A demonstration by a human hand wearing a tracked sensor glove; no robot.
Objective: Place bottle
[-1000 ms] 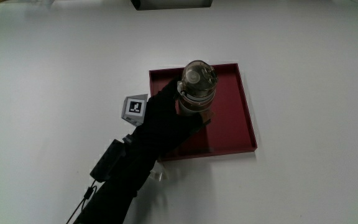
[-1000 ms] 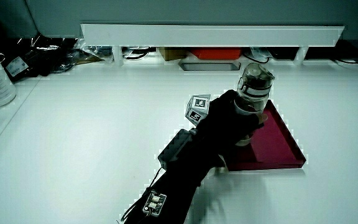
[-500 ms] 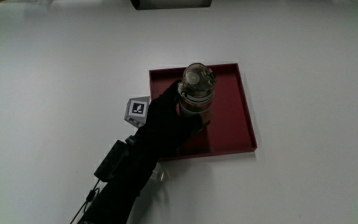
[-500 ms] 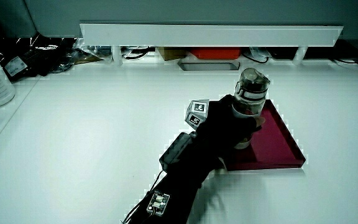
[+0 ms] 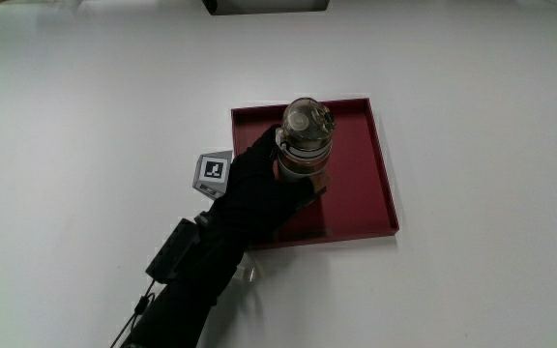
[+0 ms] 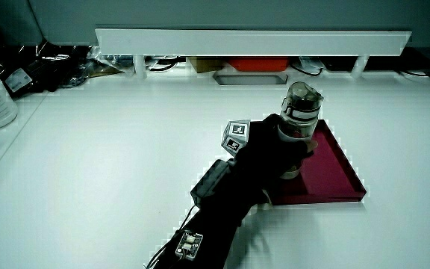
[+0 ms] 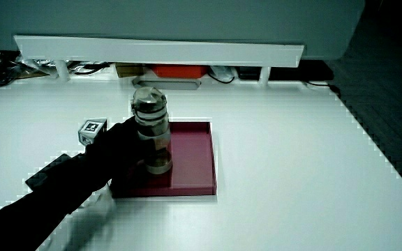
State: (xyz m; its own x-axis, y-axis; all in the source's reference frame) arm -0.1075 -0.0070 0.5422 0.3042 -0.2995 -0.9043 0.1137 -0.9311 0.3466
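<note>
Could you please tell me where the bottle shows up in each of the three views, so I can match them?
Main view: the bottle stands upright in the dark red tray, seen from above, with the hand wrapped around it.
Side view: bottle upright in the tray, hand around its body.
Side view: bottle upright in the tray, held likewise.
Shared landmark: the tray.

bottle (image 5: 304,145) stands upright, seemingly resting in the tray (image 5: 361,188), hand (image 5: 264,184) beside it.

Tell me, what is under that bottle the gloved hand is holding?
A dark red tray lies under the bottle, which stands upright in it. The hand wraps the bottle's lower part, so whether its base fully rests on the tray is partly hidden.
</note>
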